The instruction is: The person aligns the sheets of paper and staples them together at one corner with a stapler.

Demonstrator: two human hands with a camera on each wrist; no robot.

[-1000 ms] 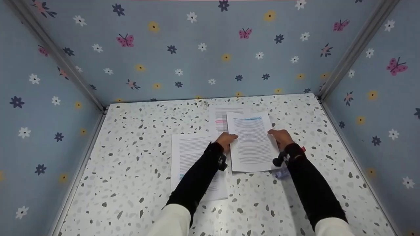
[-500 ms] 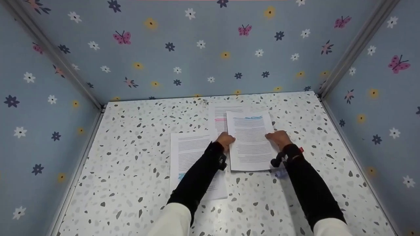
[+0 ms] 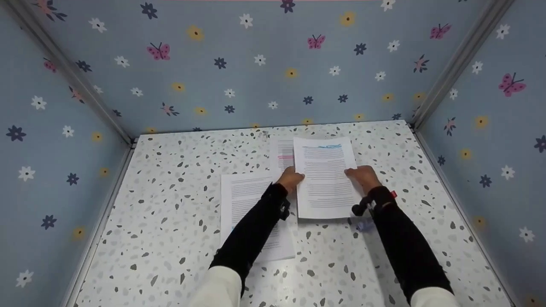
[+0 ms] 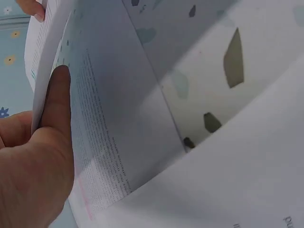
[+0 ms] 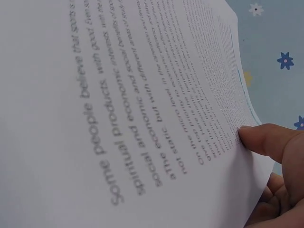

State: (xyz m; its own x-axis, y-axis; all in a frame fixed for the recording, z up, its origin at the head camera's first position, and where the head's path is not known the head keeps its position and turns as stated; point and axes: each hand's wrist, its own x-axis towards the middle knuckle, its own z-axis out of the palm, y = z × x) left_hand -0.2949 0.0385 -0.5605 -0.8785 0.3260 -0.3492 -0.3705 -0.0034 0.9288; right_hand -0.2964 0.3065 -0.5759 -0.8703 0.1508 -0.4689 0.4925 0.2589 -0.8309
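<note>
Both hands hold up a printed sheet of paper (image 3: 324, 183) with a blue highlighted line near its top. My left hand (image 3: 291, 179) pinches its left edge, thumb on the printed face and fingers behind, as the left wrist view shows. On the opposite edge my right hand (image 3: 364, 177) grips with the thumb (image 5: 266, 140) on the front and the other fingers curled under. Beneath, a second printed page (image 4: 137, 95) with a pink highlight lies on the table, partly covered by the raised sheet. Another printed page (image 3: 245, 192) with blue marking lies to the left under my forearm.
A small see-through purplish object (image 3: 364, 225) lies by the right wrist, partly hidden. The speckled white table (image 3: 170, 204) is bounded by blue flowered panels (image 3: 256, 64) at the back and both sides, with grey metal posts (image 3: 460, 64) at the corners.
Both hands keep their grip on the sheet, which has risen off the table and moved slightly away from me. The other pages stay where they were.
</note>
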